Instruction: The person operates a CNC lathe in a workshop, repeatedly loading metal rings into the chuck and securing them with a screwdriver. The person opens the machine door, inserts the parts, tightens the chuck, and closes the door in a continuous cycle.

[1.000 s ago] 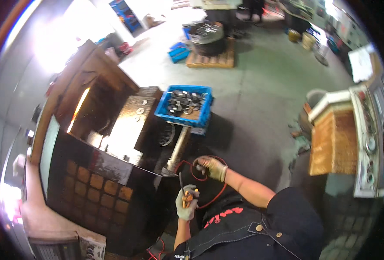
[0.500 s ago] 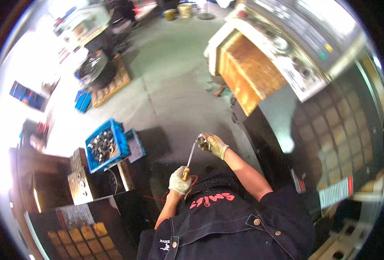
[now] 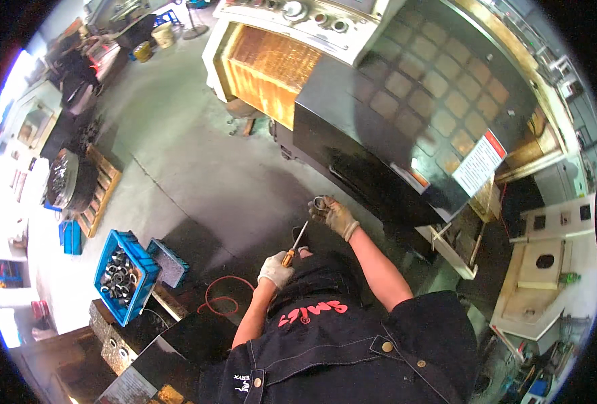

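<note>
The left grip (image 3: pixel 276 270), in a pale glove, is closed around the yellow handle of a screwdriver (image 3: pixel 289 257), its shaft slanting up toward the other hand. The right grip (image 3: pixel 339 219), also gloved, pinches a metal ring (image 3: pixel 319 202) in its fingers, near the screwdriver's tip but apart from it. Both are in front of the person's dark apron (image 3: pixel 325 350). At lower left, a blue crate (image 3: pixel 147 283) holds many similar rings, with a smaller blue tray (image 3: pixel 178 279) just beside it. A red hose (image 3: pixel 226 277) loops near the left forearm.
</note>
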